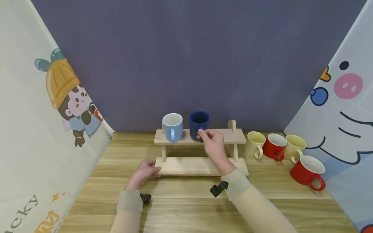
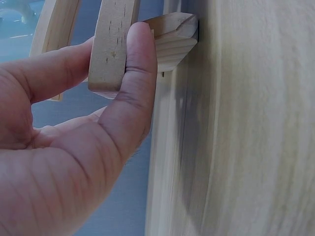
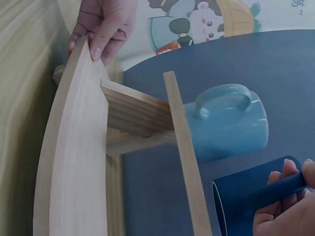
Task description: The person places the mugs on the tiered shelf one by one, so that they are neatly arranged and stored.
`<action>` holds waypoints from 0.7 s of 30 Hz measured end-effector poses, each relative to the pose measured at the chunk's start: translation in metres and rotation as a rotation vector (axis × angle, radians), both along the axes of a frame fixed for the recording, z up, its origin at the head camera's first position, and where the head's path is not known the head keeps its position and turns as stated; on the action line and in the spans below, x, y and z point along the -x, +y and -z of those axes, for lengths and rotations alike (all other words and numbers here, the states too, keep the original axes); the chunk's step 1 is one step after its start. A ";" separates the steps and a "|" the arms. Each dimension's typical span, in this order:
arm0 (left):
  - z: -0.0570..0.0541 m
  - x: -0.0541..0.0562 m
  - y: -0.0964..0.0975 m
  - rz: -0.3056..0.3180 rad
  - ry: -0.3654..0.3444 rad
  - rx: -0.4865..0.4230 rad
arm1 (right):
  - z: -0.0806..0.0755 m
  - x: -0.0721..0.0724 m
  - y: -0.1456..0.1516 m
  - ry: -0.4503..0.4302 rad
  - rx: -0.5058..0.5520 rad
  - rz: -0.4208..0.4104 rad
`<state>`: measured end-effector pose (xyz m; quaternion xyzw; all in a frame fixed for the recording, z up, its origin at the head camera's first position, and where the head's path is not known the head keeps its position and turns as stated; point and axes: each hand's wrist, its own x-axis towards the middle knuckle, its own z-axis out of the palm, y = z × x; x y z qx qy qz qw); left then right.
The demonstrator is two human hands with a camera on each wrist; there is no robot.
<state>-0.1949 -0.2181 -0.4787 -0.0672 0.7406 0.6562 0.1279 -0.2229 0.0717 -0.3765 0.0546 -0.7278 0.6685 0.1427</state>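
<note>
A two-tier wooden rack (image 1: 186, 166) stands on the table. Its lower board's left end is pinched between the thumb and fingers of my left hand (image 1: 145, 171), seen up close in the left wrist view (image 2: 93, 118). My right hand (image 1: 214, 145) pinches the handle of a dark blue mug (image 1: 198, 119), which is upright over the middle of the upper board. In the right wrist view, the mug's base (image 3: 231, 196) is close to that board. Left of it, a light blue mug (image 1: 172, 126) sits on the upper board, handle facing me.
On the table to the right of the rack are a pale yellow mug (image 1: 250, 145), a red mug (image 1: 271, 150), another yellow mug (image 1: 292, 150) and a tilted red mug (image 1: 303, 173). A dark cloth wall (image 1: 186, 64) rises right behind the rack.
</note>
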 end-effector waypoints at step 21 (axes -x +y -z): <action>-0.002 -0.001 0.000 0.009 0.006 -0.004 | 0.010 0.006 -0.018 -0.046 0.027 0.026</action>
